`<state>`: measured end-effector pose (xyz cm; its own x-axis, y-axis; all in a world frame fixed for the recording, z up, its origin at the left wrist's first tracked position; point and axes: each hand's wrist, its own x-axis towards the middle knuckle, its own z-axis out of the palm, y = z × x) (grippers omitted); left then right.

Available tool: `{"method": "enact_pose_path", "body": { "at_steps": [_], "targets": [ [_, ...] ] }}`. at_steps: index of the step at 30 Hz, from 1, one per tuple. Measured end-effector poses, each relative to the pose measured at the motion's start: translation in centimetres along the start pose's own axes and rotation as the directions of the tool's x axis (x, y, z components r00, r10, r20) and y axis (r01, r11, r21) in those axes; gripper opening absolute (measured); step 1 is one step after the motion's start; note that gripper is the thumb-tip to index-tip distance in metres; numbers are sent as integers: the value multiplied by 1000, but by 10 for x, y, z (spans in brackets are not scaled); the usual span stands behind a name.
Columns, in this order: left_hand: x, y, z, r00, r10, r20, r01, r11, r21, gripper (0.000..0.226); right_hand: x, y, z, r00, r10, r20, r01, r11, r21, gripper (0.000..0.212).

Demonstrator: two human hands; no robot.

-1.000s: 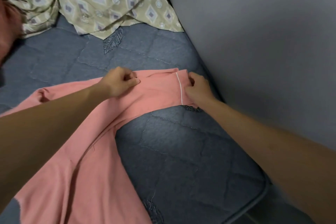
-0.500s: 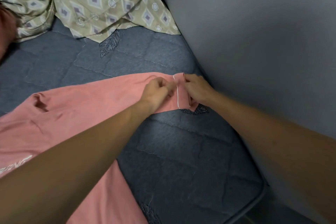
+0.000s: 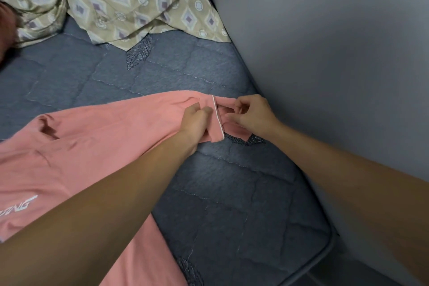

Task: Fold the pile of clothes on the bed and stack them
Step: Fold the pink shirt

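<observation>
Both hands, left hand [image 3: 196, 121] and right hand [image 3: 253, 115], pinch the sleeve end of the pink shirt [image 3: 92, 137], which lies spread on the bed [image 3: 232, 193] beside the wall [image 3: 325, 53]. She looks to be straightening the cuff; next, folding that sleeve inward.

We can read only part of a white slanted wordmark on the pink shirt [image 3: 97, 144], near its left edge, where the letters look like "ING" and the start is cut off by the frame.
</observation>
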<state>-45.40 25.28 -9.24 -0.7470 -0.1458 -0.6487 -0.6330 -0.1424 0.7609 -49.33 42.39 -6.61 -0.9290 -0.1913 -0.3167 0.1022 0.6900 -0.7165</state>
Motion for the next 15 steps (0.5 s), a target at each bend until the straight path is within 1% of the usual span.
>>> {"method": "enact_pose_path", "body": {
  "at_steps": [3,5,8,12,15],
  "targets": [
    [-1,-5,-6,1000,5,28,-4,999,-44,21,-2,-3,-1,1000,-14,-24,13,999,-40,23],
    [-2,-6,-7,999,12,36,-10,998,-58,22,-2,-3,0,1000,7,-26,-7,1000,-4,21],
    [-3,-5,-11,999,28,43,-24,997,-79,23,-1,-3,0,999,36,-24,-35,999,38,31],
    [-5,-4,-16,999,44,31,-41,995,-88,20,0,-6,-5,998,63,-23,-62,998,21,47],
    [-6,-6,-16,999,38,34,-36,997,-75,20,-2,-11,-11,998,62,-21,-62,998,8,49]
  ]
}}
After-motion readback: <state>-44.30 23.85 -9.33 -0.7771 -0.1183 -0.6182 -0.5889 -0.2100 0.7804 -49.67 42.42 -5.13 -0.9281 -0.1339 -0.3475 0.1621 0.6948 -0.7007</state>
